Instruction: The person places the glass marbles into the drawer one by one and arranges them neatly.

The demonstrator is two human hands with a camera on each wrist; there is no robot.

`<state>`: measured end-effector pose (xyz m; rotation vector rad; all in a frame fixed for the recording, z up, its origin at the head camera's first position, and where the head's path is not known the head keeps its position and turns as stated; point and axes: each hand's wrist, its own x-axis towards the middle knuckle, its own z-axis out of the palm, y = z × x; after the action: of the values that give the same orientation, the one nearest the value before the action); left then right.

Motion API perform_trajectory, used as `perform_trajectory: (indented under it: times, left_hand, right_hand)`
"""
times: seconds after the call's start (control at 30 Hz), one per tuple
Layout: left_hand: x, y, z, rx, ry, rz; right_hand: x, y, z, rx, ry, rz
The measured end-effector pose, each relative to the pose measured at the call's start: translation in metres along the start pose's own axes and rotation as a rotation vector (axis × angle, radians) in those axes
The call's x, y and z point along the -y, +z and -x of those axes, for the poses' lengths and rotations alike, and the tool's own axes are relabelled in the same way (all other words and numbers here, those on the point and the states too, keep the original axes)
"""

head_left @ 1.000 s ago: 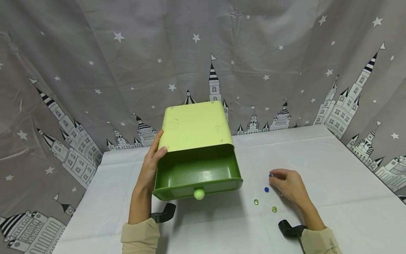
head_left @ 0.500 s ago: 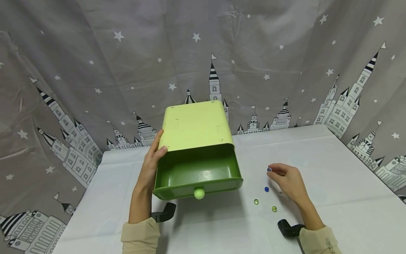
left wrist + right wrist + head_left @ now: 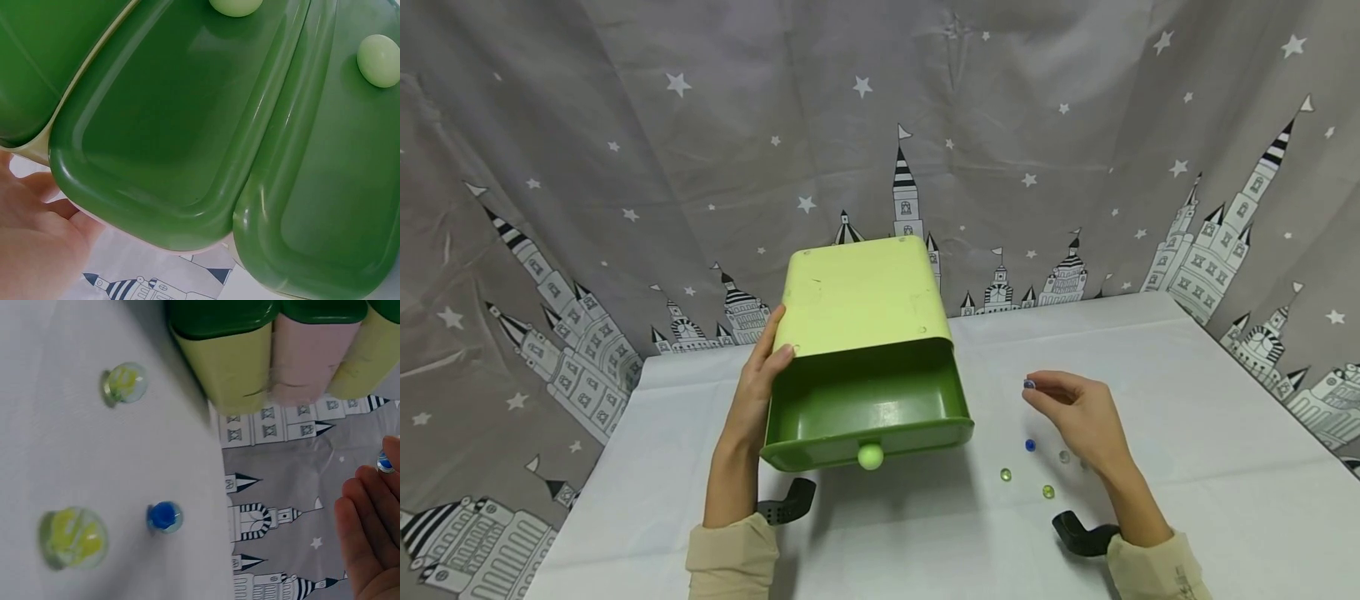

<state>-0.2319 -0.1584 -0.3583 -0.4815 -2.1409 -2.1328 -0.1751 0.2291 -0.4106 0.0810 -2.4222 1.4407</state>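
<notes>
Where the held blue marble (image 3: pixel 1029 385) was: between the thumb and index finger of the right hand (image 3: pixel 1084 419), raised off the white cloth (image 3: pixel 1165 358), to the right of the drawer cabinet (image 3: pixel 865 292) and apart from it.
Right hand: pinched that 1 marble.
Left hand (image 3: pixel 754 396): lay against the cabinet's left side, its thumb at the top's front corner, well away from the marble.
Gap between hands: wide, with the cabinet and its open drawer (image 3: pixel 820 452) standing between them.
Cabinet: upright, pale yellow on top; the open drawer was green, with 1 round light-green knob (image 3: pixel 870 457); the left wrist view showed 2 closed drawers (image 3: pixel 156 131) beside it.
Loose marbles: on the cloth, nearer the person than the right fingertips, lay 1 blue marble (image 3: pixel 1030 446), 1 clear marble (image 3: pixel 1063 457) and 2 yellow-green marbles (image 3: pixel 1006 475).
Under the right hand: 1 small object (image 3: pixel 1084 464), mostly hidden, its colour unclear.
Backdrop: grey curtain (image 3: pixel 820 150) printed with stars and castles.
Sleeves (image 3: pixel 732 554): beige.
</notes>
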Motion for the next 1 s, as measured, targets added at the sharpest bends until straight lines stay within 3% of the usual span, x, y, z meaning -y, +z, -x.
perform_trajectory:
  times: [0.7,1.0]
  left_hand:
    - [-0.001,0.000,0.001,0.002,0.006,0.002]
    - [0.000,0.000,0.001,0.004,0.011,-0.003]
  right_hand:
    - [0.038,-0.005,0.006,-0.046,-0.172,-0.046]
    - [0.058,-0.003,0.012,-0.055,-0.293,-0.152]
